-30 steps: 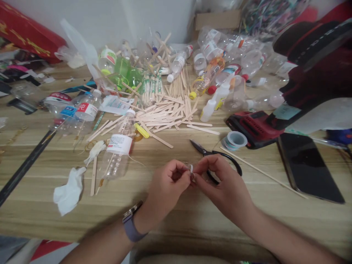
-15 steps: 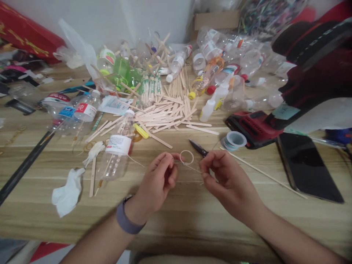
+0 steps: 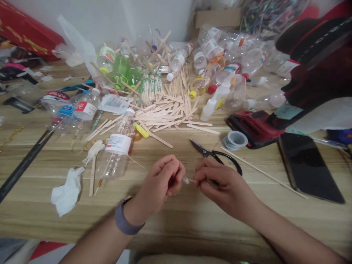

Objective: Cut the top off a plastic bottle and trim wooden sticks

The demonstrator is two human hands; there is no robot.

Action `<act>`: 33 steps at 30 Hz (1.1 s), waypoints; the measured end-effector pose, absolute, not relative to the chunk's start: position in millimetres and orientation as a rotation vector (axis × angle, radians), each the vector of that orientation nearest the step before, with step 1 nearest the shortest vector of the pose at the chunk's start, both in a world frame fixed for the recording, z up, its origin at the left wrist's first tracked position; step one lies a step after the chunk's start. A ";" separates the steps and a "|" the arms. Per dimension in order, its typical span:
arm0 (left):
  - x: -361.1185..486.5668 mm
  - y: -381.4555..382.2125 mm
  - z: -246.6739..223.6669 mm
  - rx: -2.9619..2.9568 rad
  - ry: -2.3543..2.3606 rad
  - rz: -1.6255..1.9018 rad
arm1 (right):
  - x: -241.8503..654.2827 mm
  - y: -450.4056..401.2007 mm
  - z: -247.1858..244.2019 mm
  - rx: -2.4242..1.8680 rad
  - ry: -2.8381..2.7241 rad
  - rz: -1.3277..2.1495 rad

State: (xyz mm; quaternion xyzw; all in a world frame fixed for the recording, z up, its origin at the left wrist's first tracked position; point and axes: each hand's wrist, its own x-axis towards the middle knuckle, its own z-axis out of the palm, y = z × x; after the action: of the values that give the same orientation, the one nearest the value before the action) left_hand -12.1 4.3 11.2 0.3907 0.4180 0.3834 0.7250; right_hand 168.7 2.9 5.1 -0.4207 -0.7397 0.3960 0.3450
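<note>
My left hand (image 3: 166, 176) is closed in a pinch. A small whitish piece (image 3: 186, 180) pokes out at its fingertips, probably the edge of the thin white ring; the rest is hidden by the fingers. From it a short length of thin string (image 3: 191, 180) runs to my right hand (image 3: 213, 179), whose thumb and fingers are pinched on it. Just behind the right hand lie black-handled scissors (image 3: 232, 161), their blades pointing away to the left. Left of my left hand, a clear bottle (image 3: 114, 165) with a white label leans on the table, a thin string coming from its side.
Wooden craft sticks (image 3: 170, 113) are heaped at the middle, with plastic bottles (image 3: 211, 69) behind. On the right are a small spool (image 3: 236, 140), a thin wooden skewer (image 3: 264, 172), a black phone (image 3: 310, 168) and a red-black power drill (image 3: 255, 128). Crumpled tissue (image 3: 67, 190) lies left.
Both hands have drawn closer, and the white ring that stood up between them is now mostly hidden at my left fingers. The right hand moved slightly left and down, showing more of the scissors' handles.
</note>
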 end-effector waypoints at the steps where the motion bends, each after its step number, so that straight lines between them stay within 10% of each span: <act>1: -12.1 3.2 11.4 0.889 0.915 0.834 | 167.9 2.3 6.6 -1.057 -1.890 1.130; 22: -10.0 0.1 5.2 1.072 1.046 0.862 | 163.9 1.5 1.3 -0.936 -1.833 1.106; 33: -9.4 2.3 6.7 0.971 0.942 0.829 | 161.5 -2.9 -5.4 -0.733 -1.283 1.804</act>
State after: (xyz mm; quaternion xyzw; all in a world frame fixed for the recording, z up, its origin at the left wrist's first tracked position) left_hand -9.4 2.3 6.7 0.4363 0.4229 0.3724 0.7015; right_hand 161.5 -2.9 -5.4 -0.2888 -0.5057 0.7110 0.3941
